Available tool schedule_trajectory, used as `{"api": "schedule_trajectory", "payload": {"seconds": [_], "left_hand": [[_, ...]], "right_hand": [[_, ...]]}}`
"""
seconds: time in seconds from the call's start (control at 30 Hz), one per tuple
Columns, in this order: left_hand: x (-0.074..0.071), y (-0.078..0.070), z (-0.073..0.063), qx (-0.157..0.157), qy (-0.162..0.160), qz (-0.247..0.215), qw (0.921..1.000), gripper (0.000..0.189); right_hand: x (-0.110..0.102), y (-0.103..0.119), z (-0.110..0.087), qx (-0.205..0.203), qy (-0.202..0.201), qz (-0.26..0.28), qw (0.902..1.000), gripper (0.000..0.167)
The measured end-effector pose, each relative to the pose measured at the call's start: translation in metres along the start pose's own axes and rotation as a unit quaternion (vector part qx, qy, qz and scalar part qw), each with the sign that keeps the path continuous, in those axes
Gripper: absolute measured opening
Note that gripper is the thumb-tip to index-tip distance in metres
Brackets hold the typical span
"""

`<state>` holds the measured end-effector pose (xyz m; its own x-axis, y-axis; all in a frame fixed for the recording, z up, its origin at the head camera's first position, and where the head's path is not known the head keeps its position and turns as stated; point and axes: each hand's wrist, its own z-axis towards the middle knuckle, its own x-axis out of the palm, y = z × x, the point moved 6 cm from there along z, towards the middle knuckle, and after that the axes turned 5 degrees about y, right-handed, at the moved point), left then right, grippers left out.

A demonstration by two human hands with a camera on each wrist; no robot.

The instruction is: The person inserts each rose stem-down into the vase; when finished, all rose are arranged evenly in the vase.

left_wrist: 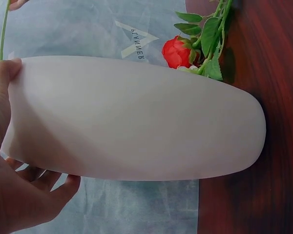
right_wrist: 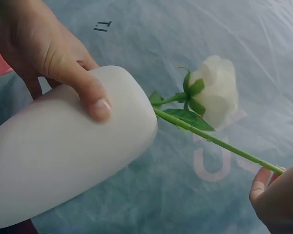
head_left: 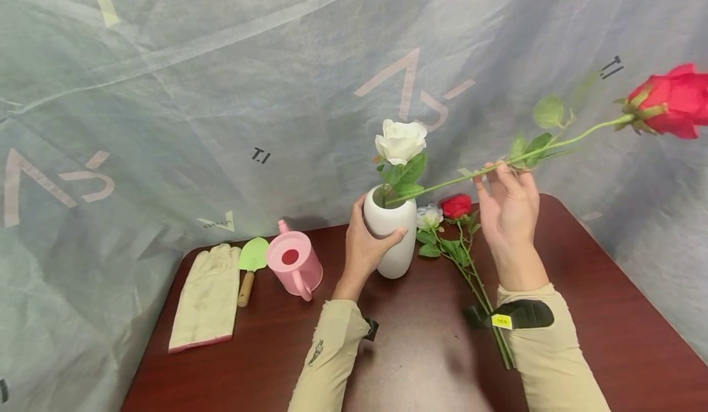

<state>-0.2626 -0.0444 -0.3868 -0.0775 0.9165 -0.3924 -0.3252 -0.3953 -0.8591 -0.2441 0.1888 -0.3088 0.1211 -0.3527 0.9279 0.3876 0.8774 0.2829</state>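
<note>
My left hand [head_left: 367, 246] grips a white vase [head_left: 399, 240] near its top, fingers round one side and thumb across the front. A white rose [head_left: 401, 142] stands in the vase, its leaves just above the rim. With its fingertips my right hand [head_left: 511, 215] pinches the green stem of a red rose [head_left: 669, 101]. That stem slants down to the left, its lower end inside the vase mouth; the bloom points out to the upper right. In the right wrist view the stem [right_wrist: 219, 143] enters the vase beside the white rose [right_wrist: 217, 90].
Another white rose [head_left: 429, 216] and red rose [head_left: 456, 206] lie on the table [head_left: 420, 350], right of the vase. Further left are a pink watering can [head_left: 293, 264], a small green trowel [head_left: 254, 255] and pale gloves [head_left: 207, 298]. A grey printed sheet [head_left: 221, 123] hangs behind.
</note>
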Motion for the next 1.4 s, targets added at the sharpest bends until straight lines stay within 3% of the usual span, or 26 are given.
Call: {"api": "schedule_trajectory", "payload": {"seconds": [0.23,0.8,1.4], "left_hand": [[0.000,-0.001,-0.001,0.000,-0.004,0.001,1.0000,0.089],[0.001,-0.003,-0.003,0.005,-0.012,0.005,0.9999,0.089],[0.002,-0.004,-0.005,0.016,-0.017,0.000,0.9997,0.087]], "right_hand": [[0.008,-0.012,0.003,-0.002,-0.003,-0.060,0.9982,0.008],[0.008,-0.037,0.002,0.022,-0.010,-0.136,0.9904,0.008],[0.010,-0.045,0.003,0.011,0.002,-0.172,0.9849,0.010]]}}
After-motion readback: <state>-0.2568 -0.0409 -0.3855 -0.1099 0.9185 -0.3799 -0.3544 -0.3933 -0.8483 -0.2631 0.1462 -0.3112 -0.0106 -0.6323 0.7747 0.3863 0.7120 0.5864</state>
